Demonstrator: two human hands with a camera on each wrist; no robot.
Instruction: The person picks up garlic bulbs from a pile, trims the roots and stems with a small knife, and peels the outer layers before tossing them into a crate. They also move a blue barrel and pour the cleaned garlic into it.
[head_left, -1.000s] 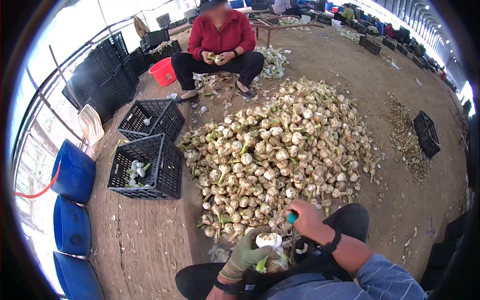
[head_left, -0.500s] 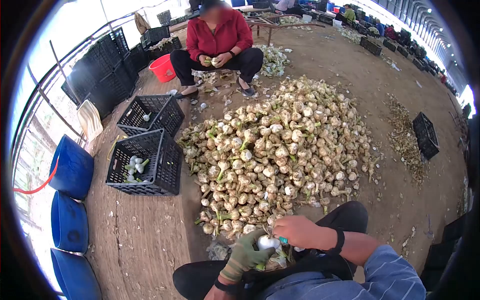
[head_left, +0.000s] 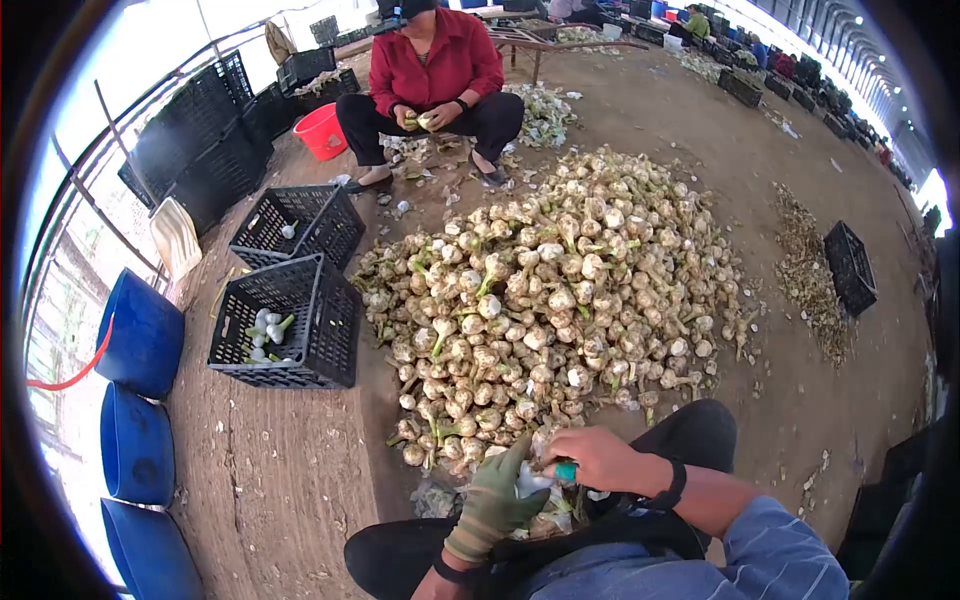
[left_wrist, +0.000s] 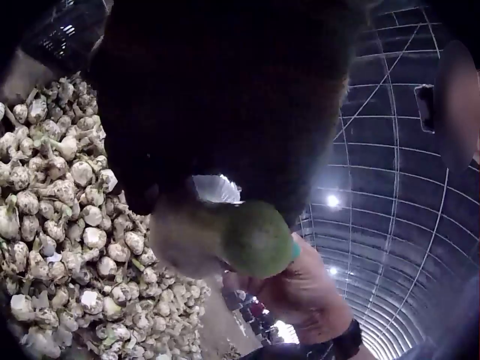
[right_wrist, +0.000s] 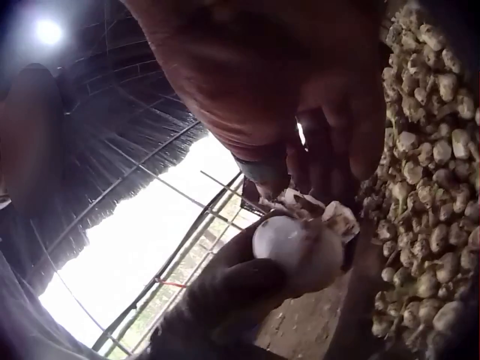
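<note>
My left hand (head_left: 497, 497), in a green glove, grips a white peeled garlic bulb (head_left: 528, 482) just above my lap. In the right wrist view the bulb (right_wrist: 298, 252) sits between the gloved fingers (right_wrist: 225, 300), with loose skin on its top. My bare right hand (head_left: 598, 458) holds a small teal-handled tool (head_left: 566, 470) against the bulb. The tool's blade is hidden. In the left wrist view the bulb's green stem end (left_wrist: 256, 241) shows under the dark glove, with my right hand (left_wrist: 304, 294) behind it. A big pile of unpeeled garlic (head_left: 560, 300) lies on the ground in front of my knees.
Two black crates (head_left: 320, 330) (head_left: 330, 225) stand left of the pile, the near one with a few peeled bulbs. Blue barrels (head_left: 145, 340) line the left edge. A seated person in red (head_left: 435, 70) peels garlic beyond the pile, beside a red bucket (head_left: 322, 132). Another black crate (head_left: 850, 265) sits at right.
My right hand came back from the edge of the pile to the bulb with the tool. The left hand turned the bulb, which is now mostly covered by both hands.
</note>
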